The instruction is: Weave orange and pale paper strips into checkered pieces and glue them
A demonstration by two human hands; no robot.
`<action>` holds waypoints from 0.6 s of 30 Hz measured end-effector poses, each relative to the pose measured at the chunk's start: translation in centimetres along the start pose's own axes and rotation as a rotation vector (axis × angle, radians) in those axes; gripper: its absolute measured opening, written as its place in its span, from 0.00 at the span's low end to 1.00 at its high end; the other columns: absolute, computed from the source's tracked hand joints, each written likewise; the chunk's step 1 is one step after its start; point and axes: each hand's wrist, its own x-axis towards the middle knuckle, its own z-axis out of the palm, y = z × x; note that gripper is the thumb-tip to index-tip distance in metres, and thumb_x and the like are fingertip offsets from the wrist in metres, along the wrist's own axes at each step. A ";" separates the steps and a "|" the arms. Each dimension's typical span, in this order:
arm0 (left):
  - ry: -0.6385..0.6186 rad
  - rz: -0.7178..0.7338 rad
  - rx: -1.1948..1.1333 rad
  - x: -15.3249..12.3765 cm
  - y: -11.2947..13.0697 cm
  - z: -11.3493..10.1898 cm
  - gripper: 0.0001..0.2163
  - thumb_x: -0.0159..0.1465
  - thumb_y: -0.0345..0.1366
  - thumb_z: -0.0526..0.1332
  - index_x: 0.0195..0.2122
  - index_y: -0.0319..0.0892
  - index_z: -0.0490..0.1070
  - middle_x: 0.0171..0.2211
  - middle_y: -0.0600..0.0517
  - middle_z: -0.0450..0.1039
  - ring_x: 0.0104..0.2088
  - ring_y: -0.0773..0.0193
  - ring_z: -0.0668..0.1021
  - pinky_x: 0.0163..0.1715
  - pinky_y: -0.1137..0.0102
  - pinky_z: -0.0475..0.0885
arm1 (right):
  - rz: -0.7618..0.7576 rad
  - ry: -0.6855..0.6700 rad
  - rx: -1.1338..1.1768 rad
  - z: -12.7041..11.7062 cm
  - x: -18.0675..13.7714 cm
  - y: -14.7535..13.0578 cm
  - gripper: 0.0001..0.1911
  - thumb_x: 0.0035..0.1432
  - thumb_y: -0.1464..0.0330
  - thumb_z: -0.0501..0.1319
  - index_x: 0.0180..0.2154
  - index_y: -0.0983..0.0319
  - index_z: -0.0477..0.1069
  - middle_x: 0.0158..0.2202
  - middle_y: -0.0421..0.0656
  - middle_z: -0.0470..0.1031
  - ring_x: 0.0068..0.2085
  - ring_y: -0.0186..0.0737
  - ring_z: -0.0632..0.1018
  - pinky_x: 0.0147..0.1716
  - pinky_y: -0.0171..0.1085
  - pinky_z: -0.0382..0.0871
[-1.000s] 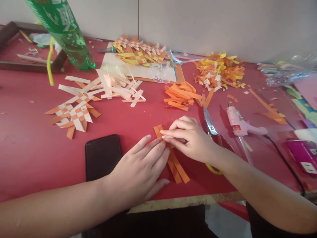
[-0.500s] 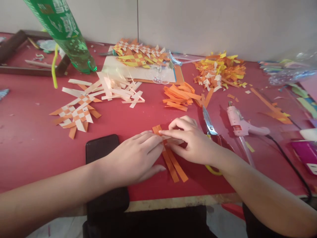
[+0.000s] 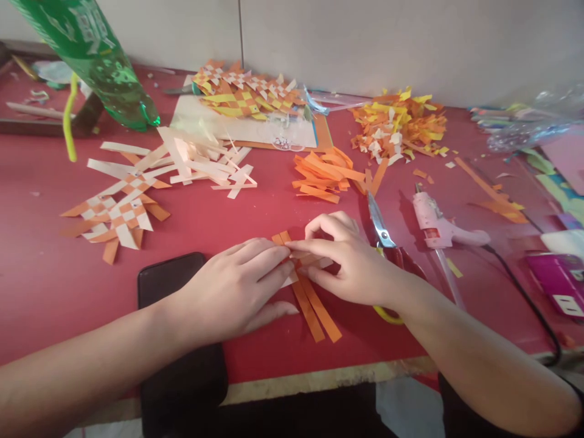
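Two orange paper strips [image 3: 312, 309] lie side by side on the red table, slanting toward me, with pale strips crossing them under my fingers. My left hand [image 3: 246, 283] presses its fingertips over the crossing and holds it down, thumb held apart. From the other side, my right hand [image 3: 344, 258] has its thumb and index finger closed at the pale strips. Fingers hide most of the crossing. Scissors [image 3: 382, 228] with yellow handles lie partly beneath my right forearm. A black phone [image 3: 171, 277] lies under my left forearm.
Behind my hands are loose orange strips [image 3: 326, 176], pale strips [image 3: 205, 167] and a woven paper piece [image 3: 130, 204]. A pink glue gun [image 3: 433, 222] with a cord is at right. Farther back stand a green bottle [image 3: 103, 73] and a scrap pile [image 3: 401, 125].
The view has shifted slightly, so most things sit farther left. Both hands stay at the strips, and a pale strip end now shows below my left fingers.
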 end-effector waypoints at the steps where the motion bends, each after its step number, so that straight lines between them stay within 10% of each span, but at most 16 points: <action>1: -0.013 -0.005 0.003 0.0 0.0 0.0 0.20 0.69 0.47 0.54 0.46 0.34 0.76 0.45 0.39 0.76 0.43 0.49 0.79 0.41 0.56 0.79 | 0.002 -0.002 0.001 0.0 0.0 0.0 0.19 0.62 0.69 0.58 0.54 0.56 0.74 0.43 0.48 0.68 0.48 0.47 0.65 0.51 0.51 0.65; 18: -0.069 -0.034 0.065 0.1 0.3 0.0 0.22 0.67 0.50 0.56 0.48 0.35 0.75 0.46 0.42 0.75 0.46 0.48 0.77 0.49 0.55 0.76 | 0.016 -0.001 -0.001 -0.1 0.0 -0.2 0.18 0.62 0.69 0.58 0.53 0.55 0.75 0.43 0.48 0.68 0.48 0.47 0.65 0.50 0.52 0.67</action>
